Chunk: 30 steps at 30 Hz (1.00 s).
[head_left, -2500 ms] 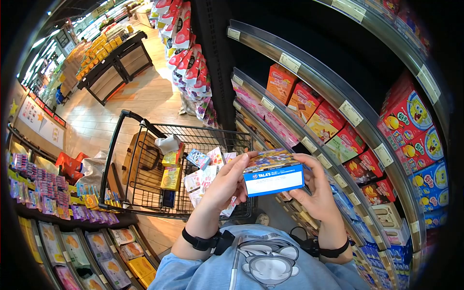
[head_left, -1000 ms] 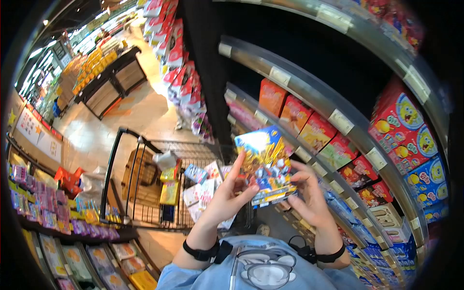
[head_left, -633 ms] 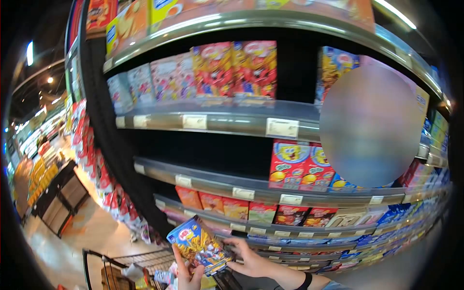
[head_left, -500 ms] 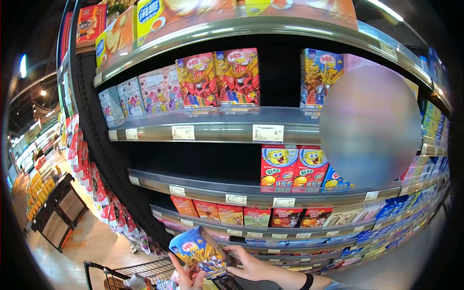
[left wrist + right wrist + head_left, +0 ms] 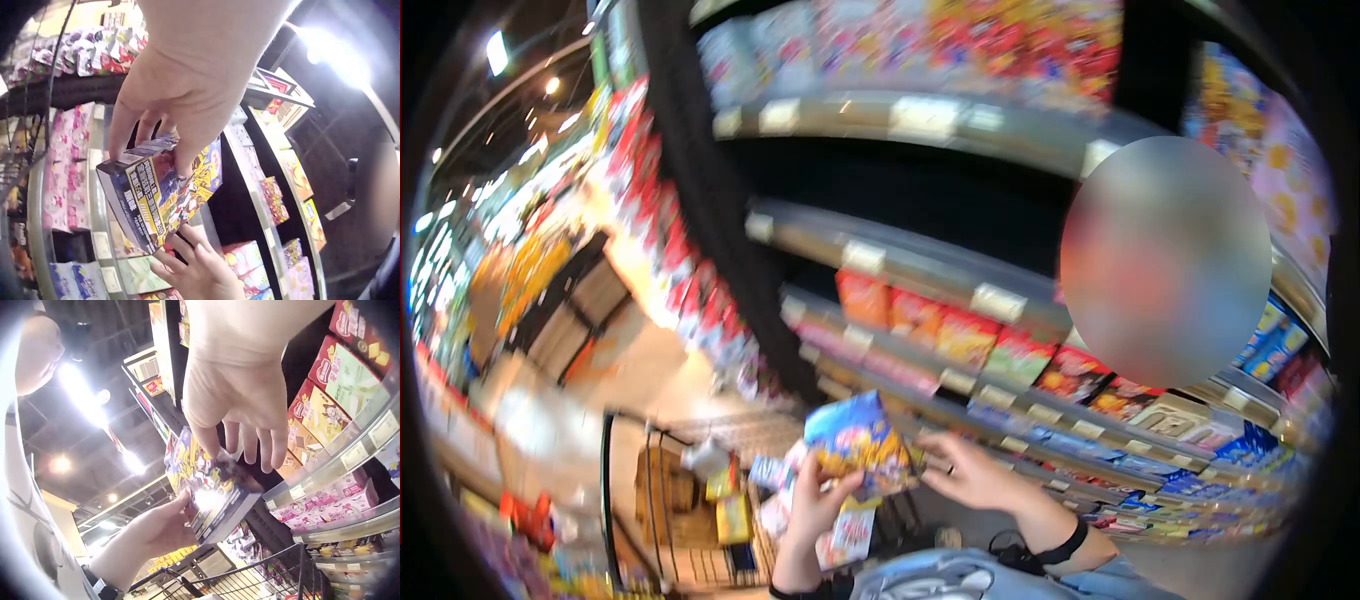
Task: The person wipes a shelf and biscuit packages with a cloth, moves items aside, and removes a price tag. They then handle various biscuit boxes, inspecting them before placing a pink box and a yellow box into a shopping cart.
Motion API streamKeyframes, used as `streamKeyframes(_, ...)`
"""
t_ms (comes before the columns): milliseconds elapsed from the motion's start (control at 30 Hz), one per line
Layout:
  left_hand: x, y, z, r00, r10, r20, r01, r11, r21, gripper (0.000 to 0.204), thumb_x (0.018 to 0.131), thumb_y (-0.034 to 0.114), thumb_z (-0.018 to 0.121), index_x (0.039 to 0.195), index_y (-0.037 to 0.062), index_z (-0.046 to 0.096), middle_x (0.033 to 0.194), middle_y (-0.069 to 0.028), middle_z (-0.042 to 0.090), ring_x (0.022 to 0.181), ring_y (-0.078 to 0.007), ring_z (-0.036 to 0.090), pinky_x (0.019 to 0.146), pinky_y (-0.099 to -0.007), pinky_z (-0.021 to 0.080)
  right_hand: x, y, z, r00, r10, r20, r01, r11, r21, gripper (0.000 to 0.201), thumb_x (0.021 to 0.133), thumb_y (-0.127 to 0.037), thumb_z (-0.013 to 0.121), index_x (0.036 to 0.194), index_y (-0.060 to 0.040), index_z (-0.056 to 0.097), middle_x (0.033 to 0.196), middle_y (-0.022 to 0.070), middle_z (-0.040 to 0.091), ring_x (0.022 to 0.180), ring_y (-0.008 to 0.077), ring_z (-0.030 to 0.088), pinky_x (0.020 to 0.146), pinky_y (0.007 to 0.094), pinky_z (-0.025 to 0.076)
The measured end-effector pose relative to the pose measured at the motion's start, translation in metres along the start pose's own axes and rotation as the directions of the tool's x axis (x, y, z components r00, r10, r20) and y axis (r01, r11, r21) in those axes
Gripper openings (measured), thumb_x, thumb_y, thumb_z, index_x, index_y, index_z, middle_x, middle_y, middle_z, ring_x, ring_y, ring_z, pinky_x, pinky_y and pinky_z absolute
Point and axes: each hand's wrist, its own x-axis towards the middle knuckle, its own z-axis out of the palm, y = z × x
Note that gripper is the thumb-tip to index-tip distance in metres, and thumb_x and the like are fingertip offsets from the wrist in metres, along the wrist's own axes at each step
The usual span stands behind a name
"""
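My left hand [image 5: 815,505] grips a blue and yellow snack box [image 5: 862,440] by its side, thumb across the printed front. In the left wrist view the dark, lettered end of the box [image 5: 140,203] faces the camera, and the thumb lies over the picture panel. My right hand [image 5: 980,478] is beside the box's right edge in the head view, fingers extended. From the right wrist, the right hand's fingers [image 5: 265,450] hang straight down, with the thumb tip right at the box [image 5: 219,494]. A ring shows on one right finger.
A black wire shopping cart [image 5: 615,490] stands ahead to the left, holding several snack packs, including a yellow box [image 5: 733,520]. Shelves with red and orange boxes [image 5: 965,335] rise ahead and right. Hanging red bags [image 5: 665,240] line the shelf end. A blurred oval covers part of the shelves.
The box has turned from its blue-and-white end to its picture front. The right hand, earlier touching the box, has eased off its edge. The head view swung up to the shelves, then back down.
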Motion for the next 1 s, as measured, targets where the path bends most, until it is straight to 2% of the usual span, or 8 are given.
streamKeyframes(167,-0.04,-0.053,-0.068,0.847,-0.418,-0.328,0.478,0.869,0.127,0.04,0.092,0.03,0.064,0.118,0.0001,0.06,0.08,-0.005,0.066,0.07,-0.0088,0.061,0.051,-0.0233,0.046,0.012,-0.013,0.008,0.968,0.14,0.206,-0.126,0.989,-0.082,0.041,0.092,-0.024,0.059,0.127,-0.0043,0.05,0.126,0.019,0.057,0.116,0.0361,0.055,0.097,0.0404,0.045)
streamKeyframes(333,-0.085,-0.105,-0.113,0.714,-0.495,-0.495,0.7,0.52,0.49,0.053,0.081,0.043,0.071,0.112,0.0003,0.063,0.087,-0.0198,0.07,0.077,-0.0299,0.07,0.067,-0.0384,0.055,0.017,0.017,0.026,0.958,0.056,0.283,0.015,0.97,-0.242,0.042,0.092,-0.025,0.06,0.128,-0.0041,0.052,0.121,0.0174,0.06,0.11,0.0323,0.059,0.093,0.0411,0.048)
streamKeyframes(433,-0.099,-0.176,-0.132,0.783,-0.44,-0.44,0.615,0.439,0.655,0.106,0.075,0.056,0.07,0.15,0.0014,0.017,0.128,-0.0285,0.055,0.113,-0.0425,0.057,0.095,-0.044,0.047,0.016,0.018,0.025,0.951,0.052,0.305,0.006,0.982,-0.187,0.044,0.091,-0.03,0.059,0.126,-0.0044,0.053,0.119,0.0209,0.06,0.115,0.0361,0.054,0.097,0.0429,0.044)
streamKeyframes(600,-0.046,-0.057,-0.076,0.997,-0.016,0.069,-0.022,0.86,0.509,0.057,0.088,0.026,0.067,0.135,-0.0015,0.047,0.127,-0.0245,0.057,0.117,-0.0337,0.054,0.097,-0.0373,0.045,0.0,0.039,0.007,0.972,0.085,0.219,-0.025,0.964,-0.264,0.041,0.094,-0.031,0.055,0.125,-0.0043,0.053,0.119,0.0192,0.06,0.111,0.0362,0.057,0.093,0.0427,0.047)
streamKeyframes(633,-0.035,-0.066,-0.075,0.927,-0.372,-0.055,0.319,0.699,0.639,0.057,0.089,0.029,0.066,0.133,-0.0029,0.048,0.131,-0.0262,0.054,0.121,-0.0338,0.053,0.097,-0.0385,0.044,-0.006,0.033,-0.005,0.976,0.097,0.192,-0.035,0.952,-0.304,0.039,0.096,-0.03,0.053,0.125,-0.0037,0.053,0.119,0.0187,0.06,0.109,0.0348,0.058,0.091,0.0422,0.047)
streamKeyframes(833,0.04,-0.044,-0.001,0.921,-0.229,0.314,0.084,0.906,0.414,0.057,0.09,0.024,0.069,0.136,-0.0016,0.047,0.119,-0.0158,0.063,0.108,-0.0177,0.059,0.086,-0.0299,0.049,-0.051,0.008,-0.09,0.991,0.008,-0.131,-0.056,0.927,-0.371,0.024,0.097,-0.023,0.052,0.105,-0.0033,0.064,0.101,0.0126,0.067,0.094,0.0336,0.063,0.081,0.0428,0.05)
streamKeyframes(900,0.047,0.01,0.046,0.9,0.119,0.42,-0.22,0.955,0.201,0.055,0.091,0.02,0.068,0.137,-0.0015,0.047,0.115,-0.0154,0.064,0.101,-0.0161,0.062,0.081,-0.0301,0.051,-0.069,-0.007,-0.12,0.957,-0.078,-0.281,-0.059,0.892,-0.447,0.021,0.094,-0.022,0.054,0.098,-0.0043,0.065,0.095,0.0158,0.066,0.089,0.0368,0.062,0.077,0.0441,0.05)
streamKeyframes(1000,0.072,0.087,0.087,0.802,-0.078,0.591,-0.131,0.944,0.303,0.047,0.093,0.01,0.062,0.136,-0.0015,0.047,0.121,-0.0151,0.062,0.102,-0.0168,0.062,0.078,-0.0278,0.053,-0.096,-0.044,-0.169,0.875,-0.249,-0.415,-0.052,0.805,-0.592,0.018,0.091,-0.018,0.058,0.098,-0.004,0.065,0.096,0.014,0.066,0.09,0.0341,0.063,0.078,0.0422,0.051)
